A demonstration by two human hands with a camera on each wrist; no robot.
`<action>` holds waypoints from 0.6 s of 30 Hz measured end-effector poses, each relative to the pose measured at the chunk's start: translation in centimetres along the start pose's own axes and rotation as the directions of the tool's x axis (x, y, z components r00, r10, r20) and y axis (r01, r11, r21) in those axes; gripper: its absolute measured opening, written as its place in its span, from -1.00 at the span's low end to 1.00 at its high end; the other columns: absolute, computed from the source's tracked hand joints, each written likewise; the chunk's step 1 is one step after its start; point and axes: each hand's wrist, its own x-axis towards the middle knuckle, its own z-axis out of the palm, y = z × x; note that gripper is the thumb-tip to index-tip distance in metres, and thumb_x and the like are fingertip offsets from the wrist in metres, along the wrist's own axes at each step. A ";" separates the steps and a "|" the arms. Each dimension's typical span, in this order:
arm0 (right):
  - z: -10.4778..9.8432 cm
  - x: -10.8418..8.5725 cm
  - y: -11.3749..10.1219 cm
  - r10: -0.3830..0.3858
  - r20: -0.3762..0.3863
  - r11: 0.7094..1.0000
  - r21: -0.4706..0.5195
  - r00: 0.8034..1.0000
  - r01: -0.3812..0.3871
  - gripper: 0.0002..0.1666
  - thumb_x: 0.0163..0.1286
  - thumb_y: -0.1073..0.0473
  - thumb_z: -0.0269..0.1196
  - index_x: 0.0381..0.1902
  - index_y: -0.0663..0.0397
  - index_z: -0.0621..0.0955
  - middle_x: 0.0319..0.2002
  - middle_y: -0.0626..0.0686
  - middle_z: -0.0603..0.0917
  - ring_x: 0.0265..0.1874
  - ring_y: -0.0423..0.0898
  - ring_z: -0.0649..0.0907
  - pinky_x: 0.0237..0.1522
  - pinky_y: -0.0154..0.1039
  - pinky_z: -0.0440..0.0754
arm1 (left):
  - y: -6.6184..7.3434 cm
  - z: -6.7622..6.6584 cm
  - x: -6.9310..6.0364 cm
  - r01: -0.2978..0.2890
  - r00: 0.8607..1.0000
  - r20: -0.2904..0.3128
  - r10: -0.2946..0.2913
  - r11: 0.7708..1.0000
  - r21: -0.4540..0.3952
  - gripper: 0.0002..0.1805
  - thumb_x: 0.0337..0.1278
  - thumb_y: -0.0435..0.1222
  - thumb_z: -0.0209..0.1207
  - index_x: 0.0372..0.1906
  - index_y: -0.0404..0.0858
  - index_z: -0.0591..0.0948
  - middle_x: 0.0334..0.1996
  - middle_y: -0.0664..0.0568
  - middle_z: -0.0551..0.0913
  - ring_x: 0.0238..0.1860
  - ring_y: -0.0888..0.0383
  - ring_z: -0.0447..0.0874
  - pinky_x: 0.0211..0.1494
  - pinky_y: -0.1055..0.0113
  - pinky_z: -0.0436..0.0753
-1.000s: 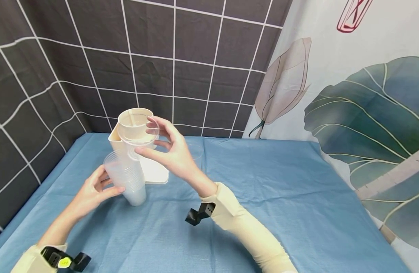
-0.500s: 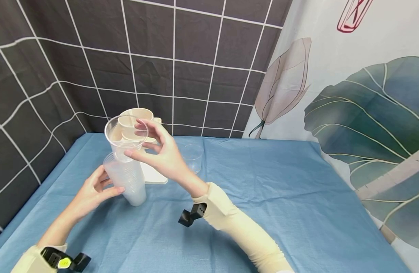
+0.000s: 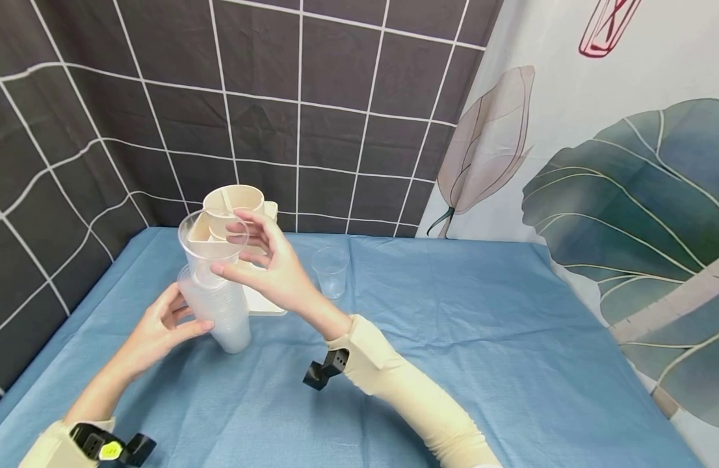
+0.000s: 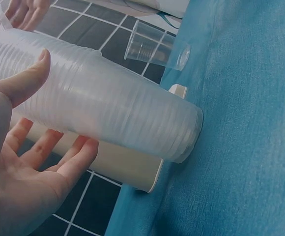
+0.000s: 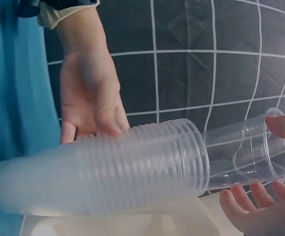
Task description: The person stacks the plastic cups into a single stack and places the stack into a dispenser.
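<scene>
A tall stack of nested clear plastic cups (image 3: pixel 225 318) stands on the blue cloth, tilted a little. My left hand (image 3: pixel 168 322) holds it by the side, thumb and fingers round its upper part. In the left wrist view, the stack's base (image 4: pixel 189 132) rests on the cloth. My right hand (image 3: pixel 272 266) holds a single clear plastic cup (image 3: pixel 198 250) near its rim, thumb on one side and fingers on the other. That cup's lower end sits inside the stack's mouth, with its upper part sticking out, as the right wrist view shows.
Another clear plastic cup (image 3: pixel 331 276) stands upright on the blue cloth (image 3: pixel 453 338), right of my right hand. Behind the stack is a cream-coloured object with a round cup-like top (image 3: pixel 242 195) and a flat white base (image 3: pixel 266 302). A dark grid-patterned curtain (image 3: pixel 330 136) hangs at the back.
My right hand has brought the single cup left and down, from above the cream-coloured object into the stack's mouth. The left hand and the stack have stayed put.
</scene>
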 end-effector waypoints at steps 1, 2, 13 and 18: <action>0.0 0.0 0.1 0.002 0.004 1.000 -0.004 1.000 -0.002 -0.15 0.14 0.44 0.33 0.36 0.09 0.25 0.23 0.22 0.47 0.15 -0.09 0.55 0.15 -0.39 0.56 | 0.0 0.0 0.0 0.002 1.000 0.000 -0.002 1.000 0.001 -0.17 0.04 -0.56 0.24 0.41 -0.13 0.18 0.09 0.50 0.45 0.05 0.59 0.47 -0.03 0.68 0.54; 0.0 0.0 0.2 0.003 0.005 1.000 -0.005 1.000 -0.003 -0.15 0.14 0.43 0.33 0.36 0.09 0.25 0.23 0.22 0.47 0.14 -0.12 0.55 0.15 -0.39 0.55 | 0.0 0.0 0.0 0.002 1.000 0.000 -0.002 1.000 0.002 -0.17 0.04 -0.56 0.24 0.41 -0.14 0.18 0.09 0.50 0.44 0.05 0.59 0.47 -0.03 0.68 0.53; 0.3 0.0 1.1 0.028 0.025 0.994 -0.109 0.999 -0.025 -0.18 0.14 0.35 0.37 0.33 0.07 0.29 0.22 0.10 0.50 0.15 -0.27 0.52 0.18 -0.44 0.51 | 0.0 0.0 0.0 0.022 1.000 0.007 -0.022 1.000 -0.002 -0.16 0.06 -0.54 0.24 0.42 -0.14 0.16 0.09 0.52 0.44 0.05 0.61 0.46 -0.04 0.68 0.55; 0.5 0.0 1.4 0.043 0.033 0.985 -0.167 0.999 -0.037 -0.20 0.14 0.28 0.39 0.32 0.02 0.32 0.22 0.09 0.50 0.13 -0.31 0.51 0.18 -0.44 0.51 | 0.0 0.0 -0.1 0.032 0.999 0.011 -0.033 0.999 0.009 -0.15 0.08 -0.52 0.24 0.45 -0.16 0.11 0.12 0.53 0.39 0.06 0.62 0.44 -0.05 0.67 0.55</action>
